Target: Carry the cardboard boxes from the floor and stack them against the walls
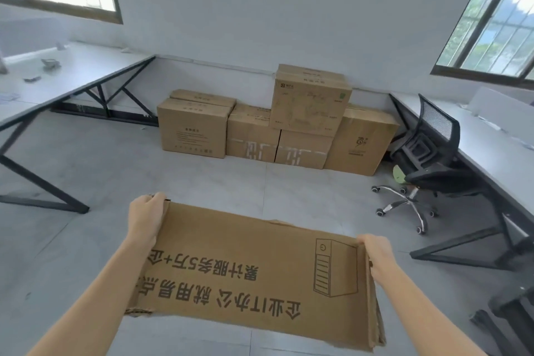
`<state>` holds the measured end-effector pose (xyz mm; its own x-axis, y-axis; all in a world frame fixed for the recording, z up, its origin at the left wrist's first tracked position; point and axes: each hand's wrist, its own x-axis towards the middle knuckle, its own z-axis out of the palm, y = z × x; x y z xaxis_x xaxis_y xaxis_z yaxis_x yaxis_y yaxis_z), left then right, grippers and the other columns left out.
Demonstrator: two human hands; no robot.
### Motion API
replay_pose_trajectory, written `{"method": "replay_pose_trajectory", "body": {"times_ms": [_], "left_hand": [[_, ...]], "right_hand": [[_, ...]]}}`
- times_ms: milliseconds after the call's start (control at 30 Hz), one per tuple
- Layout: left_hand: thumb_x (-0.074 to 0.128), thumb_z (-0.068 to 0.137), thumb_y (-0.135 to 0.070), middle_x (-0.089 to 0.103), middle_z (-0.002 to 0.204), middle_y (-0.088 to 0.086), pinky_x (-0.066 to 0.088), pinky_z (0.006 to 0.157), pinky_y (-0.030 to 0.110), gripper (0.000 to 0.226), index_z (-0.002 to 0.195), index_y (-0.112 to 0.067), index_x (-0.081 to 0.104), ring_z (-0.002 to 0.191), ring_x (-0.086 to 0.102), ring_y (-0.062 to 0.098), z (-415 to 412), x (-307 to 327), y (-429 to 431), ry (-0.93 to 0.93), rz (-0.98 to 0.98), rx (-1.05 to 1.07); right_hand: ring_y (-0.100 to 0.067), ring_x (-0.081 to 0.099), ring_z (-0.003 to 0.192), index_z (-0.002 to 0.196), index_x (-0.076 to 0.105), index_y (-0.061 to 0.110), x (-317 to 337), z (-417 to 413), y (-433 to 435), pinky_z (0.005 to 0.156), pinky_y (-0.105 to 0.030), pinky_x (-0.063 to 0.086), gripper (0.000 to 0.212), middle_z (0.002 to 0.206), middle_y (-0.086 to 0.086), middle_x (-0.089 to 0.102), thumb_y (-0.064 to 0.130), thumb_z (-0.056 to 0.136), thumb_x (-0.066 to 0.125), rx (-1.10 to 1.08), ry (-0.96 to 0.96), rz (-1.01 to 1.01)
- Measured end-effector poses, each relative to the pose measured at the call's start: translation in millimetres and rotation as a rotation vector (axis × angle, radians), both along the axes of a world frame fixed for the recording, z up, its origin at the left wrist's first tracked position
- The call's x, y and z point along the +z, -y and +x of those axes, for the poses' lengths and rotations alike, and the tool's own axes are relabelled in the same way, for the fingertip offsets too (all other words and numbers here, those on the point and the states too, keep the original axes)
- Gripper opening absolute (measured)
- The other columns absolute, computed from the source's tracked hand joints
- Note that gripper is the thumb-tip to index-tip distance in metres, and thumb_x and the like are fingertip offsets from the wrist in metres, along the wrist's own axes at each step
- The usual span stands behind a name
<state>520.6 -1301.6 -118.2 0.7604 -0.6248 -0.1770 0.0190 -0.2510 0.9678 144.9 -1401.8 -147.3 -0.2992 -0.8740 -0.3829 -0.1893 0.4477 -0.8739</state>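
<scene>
I hold a flattened cardboard box [254, 272] in front of me, above the floor, its printed face with dark lettering and a computer-tower drawing turned up. My left hand [146, 218] grips its far left corner, fingers curled over the edge. Its right edge is gripped by my right hand [375, 251]. Ahead, against the far wall, stands a row of cardboard boxes [193, 128], with one more box [310, 100] stacked on top of the middle ones.
A long white desk [66, 78] on black legs runs along the left. Another desk [474, 136] lines the right wall, with a black mesh office chair [427, 159] on castors beside the boxes. Grey tiled floor [144, 176] lies between me and the stack.
</scene>
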Motion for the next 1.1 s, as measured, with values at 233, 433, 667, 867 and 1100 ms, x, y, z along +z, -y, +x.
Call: {"method": "replay_pose_trajectory", "body": {"times_ms": [233, 433, 667, 867, 1100], "left_hand": [[0.047, 0.092, -0.011, 0.019, 0.058, 0.003, 0.018, 0.056, 0.030, 0.041, 0.059, -0.018, 0.024, 0.052, 0.019, 0.018, 13, -10, 139, -0.011, 0.011, 0.000], [0.048, 0.093, -0.013, 0.019, 0.058, 0.002, 0.016, 0.054, 0.031, 0.041, 0.060, -0.019, 0.024, 0.051, 0.020, 0.018, 43, -9, 256, -0.038, 0.070, 0.107], [0.049, 0.091, -0.017, 0.027, 0.068, 0.008, 0.019, 0.056, 0.032, 0.025, 0.070, -0.016, 0.034, 0.058, 0.024, 0.018, 95, -36, 328, -0.035, 0.128, 0.275], [0.048, 0.089, -0.015, 0.034, 0.078, 0.010, 0.019, 0.056, 0.031, 0.013, 0.077, -0.013, 0.042, 0.062, 0.027, 0.019, 171, -53, 407, -0.006, 0.142, 0.349], [0.047, 0.091, -0.017, 0.025, 0.067, 0.009, 0.019, 0.056, 0.031, 0.025, 0.070, -0.016, 0.034, 0.059, 0.024, 0.018, 272, -42, 524, -0.030, 0.159, 0.349]], "right_hand": [[-0.017, 0.021, 0.053, 0.056, 0.036, 0.011, -5, 21, 144, 0.050, -0.027, 0.014, 0.034, 0.057, -0.004, 0.026, -0.006, 0.084, 0.046, 0.019, -0.006, -0.028], [-0.017, 0.029, 0.059, 0.062, 0.042, 0.008, 0, 54, 297, 0.054, -0.029, 0.021, 0.026, 0.066, -0.007, 0.033, -0.003, 0.085, 0.047, 0.152, -0.044, -0.002], [-0.017, 0.029, 0.060, 0.057, 0.039, 0.008, -15, 132, 433, 0.054, -0.029, 0.021, 0.031, 0.065, -0.007, 0.035, -0.004, 0.085, 0.046, 0.295, -0.020, 0.024], [-0.016, 0.021, 0.062, 0.064, 0.029, 0.014, -37, 221, 527, 0.059, -0.030, 0.015, 0.031, 0.067, -0.005, 0.023, -0.001, 0.084, 0.047, 0.347, -0.044, 0.072], [-0.016, 0.016, 0.064, 0.076, 0.027, 0.014, -25, 326, 642, 0.059, -0.032, 0.010, 0.026, 0.071, -0.003, 0.018, -0.003, 0.081, 0.046, 0.361, -0.039, 0.097]]}}
